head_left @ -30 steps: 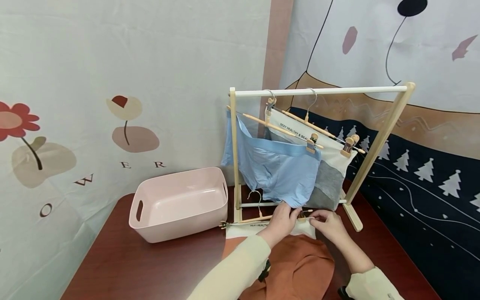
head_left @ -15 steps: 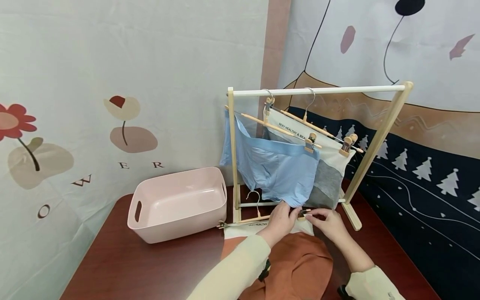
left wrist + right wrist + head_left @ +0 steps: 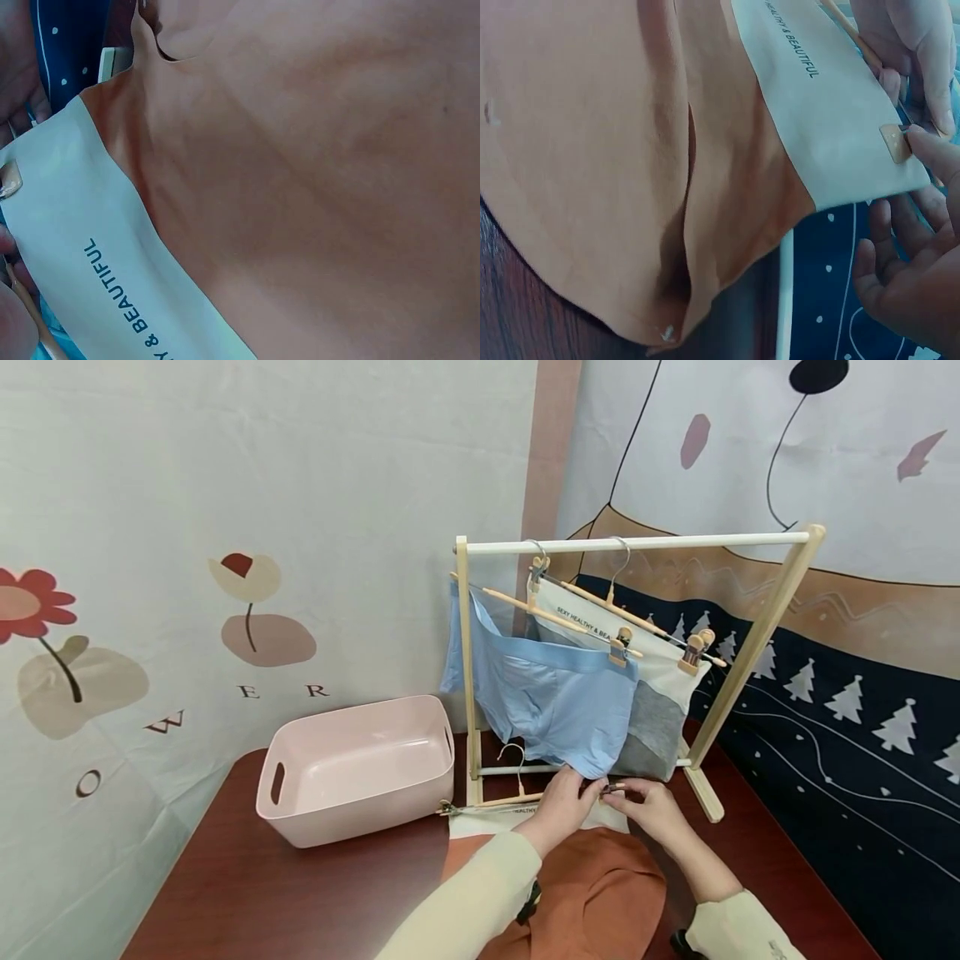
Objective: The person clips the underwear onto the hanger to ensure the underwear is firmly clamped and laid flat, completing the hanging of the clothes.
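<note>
Orange boxer briefs [image 3: 607, 885] with a white lettered waistband [image 3: 829, 112] lie on the table before me. A clip hanger [image 3: 491, 802] runs along the waistband, and its metal hook sticks up. My left hand [image 3: 561, 803] grips the hanger bar near its right end. At the waistband's right corner, my right hand [image 3: 654, 807] pinches the wooden clip [image 3: 895, 144]; the thumb is on the clip and the fingers are below the cloth. The right wrist view shows the clip over the waistband's edge. In the head view the fingers mostly cover it.
Behind my hands stands a wooden rack [image 3: 757, 647] with a white top rail. Light blue boxer briefs [image 3: 555, 693] and white-and-grey ones [image 3: 652, 727] hang from it on clip hangers. A pink basket [image 3: 356, 760] stands left on the dark red table [image 3: 300, 902].
My right hand has shifted slightly left, its fingertips closing in on the left hand and covering the clip more. The left hand keeps its place on the hanger.
</note>
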Tool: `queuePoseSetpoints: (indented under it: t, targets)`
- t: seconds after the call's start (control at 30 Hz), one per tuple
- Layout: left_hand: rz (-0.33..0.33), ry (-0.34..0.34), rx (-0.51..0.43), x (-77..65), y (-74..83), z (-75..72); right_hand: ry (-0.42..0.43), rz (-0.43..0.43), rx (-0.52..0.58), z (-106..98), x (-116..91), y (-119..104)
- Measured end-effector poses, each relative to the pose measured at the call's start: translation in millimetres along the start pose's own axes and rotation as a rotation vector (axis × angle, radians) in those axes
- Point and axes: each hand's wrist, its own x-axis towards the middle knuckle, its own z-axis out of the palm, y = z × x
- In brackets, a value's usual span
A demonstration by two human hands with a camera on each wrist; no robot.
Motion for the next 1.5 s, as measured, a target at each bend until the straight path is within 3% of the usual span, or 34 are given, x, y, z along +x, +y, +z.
queuePoseSetpoints:
  t: [0.1,0.3,0.47,0.6,0.77,0.93,1.07,1.23,1.4,1.5]
  targets:
    - [0.021,0.017,0.019,-2.0,-1.1,-0.1,-0.006,-0.01,0.015,4,2,4]
    - [0.091,0.073,0.213,-14.8,-12.3,-7.5,-0.024,0.074,0.078,7,5,15]
    - [0.132,0.078,0.18,-40.2,-38.0,-26.4,-0.084,0.161,0.076,9,9,27]
    - [0.087,0.075,0.148,-63.5,-59.5,-48.8,-0.127,0.199,0.032,9,13,35]
    - [-0.022,0.12,0.213,-85.8,-79.5,-75.1,-0.175,0.299,-0.006,8,18,43]
    - [-0.095,0.127,0.32,-102.5,-89.6,-87.3,-0.152,0.357,-0.074,10,23,49]
    - [-0.121,0.119,0.408,-111.9,-94.2,-84.7,-0.114,0.3,-0.199,15,26,48]
    - [-0.162,0.127,0.467,-116.7,-91.9,-82.9,-0.132,0.24,-0.376,19,26,34]
    - [-0.209,0.006,0.529,-118.3,-89.0,-80.3,-0.071,0.082,-0.566,31,11,13]
    - [-0.207,-0.03,0.572,-118.2,-89.4,-79.0,-0.118,0.011,-0.666,42,3,3]
